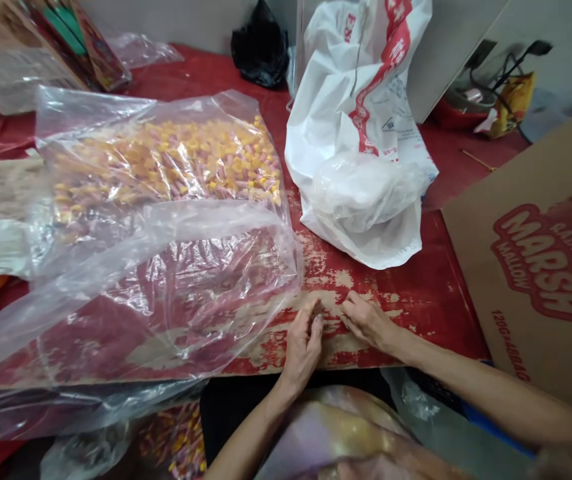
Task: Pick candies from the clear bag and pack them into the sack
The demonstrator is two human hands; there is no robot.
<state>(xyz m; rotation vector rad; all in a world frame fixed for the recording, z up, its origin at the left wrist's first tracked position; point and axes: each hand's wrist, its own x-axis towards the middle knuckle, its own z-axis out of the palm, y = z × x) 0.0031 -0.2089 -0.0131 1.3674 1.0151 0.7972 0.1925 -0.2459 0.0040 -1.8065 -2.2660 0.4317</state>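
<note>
My left hand (pixel 304 345) is just above the front edge of a worn red tabletop (pixel 441 293), its fingers curled and the thumb laid against them. Close by on the right, my right hand (pixel 369 323) is also closed, fingertips bent down near the surface. Whatever either hand may hold is hidden or too small to make out. Left of my hands lies a large clear plastic bag (pixel 216 267), its loose front part draped over the table edge. Many small yellow and pink pieces (pixel 181 157) fill its back part.
A white plastic sack (pixel 336 127) with red print stands behind my hands. To the right is a cardboard box (pixel 471 267) marked "Marsh Mallow". A black bag (pixel 261 47) sits at the back. More yellow and pink pieces (pixel 179 440) show below the table edge.
</note>
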